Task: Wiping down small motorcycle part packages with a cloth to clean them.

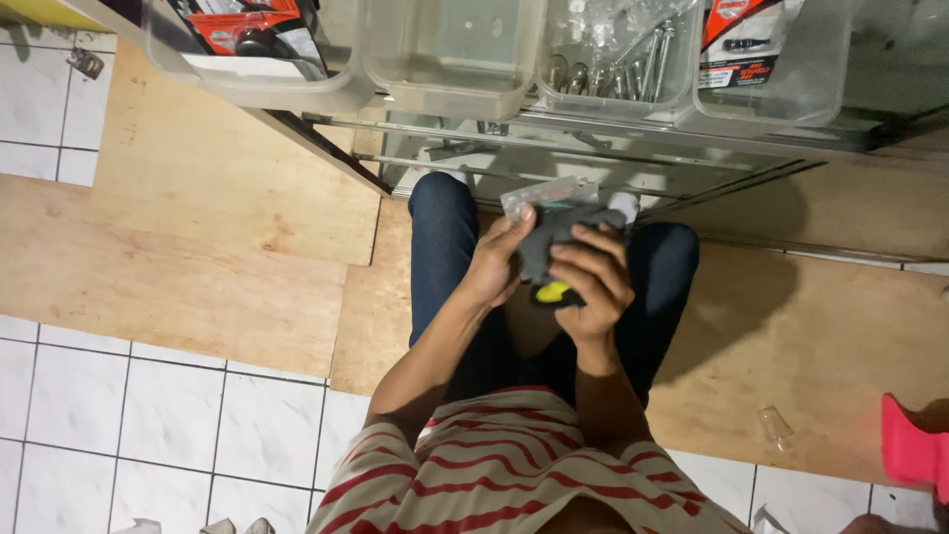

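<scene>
Head view looks straight down on a person in a red-and-white striped shirt (504,465) and dark jeans (440,247), standing on plywood sheets (198,247) laid over white tiles (129,415). Both hands are raised in front of the waist, close together. The left hand (494,262) grips the edge of a clear plastic packet (544,196), fingers curled around it. The right hand (591,282) is closed around a grey cloth (559,232) bunched against the packet, with a small yellow-green object (552,292) showing just under its fingers. Ahead of the hands runs a metal shelf (613,148) carrying clear bins (455,59); one holds red-and-black packs (247,30), another holds bulbs (603,64). A pink object (914,445) lies at the right edge on the plywood.
</scene>
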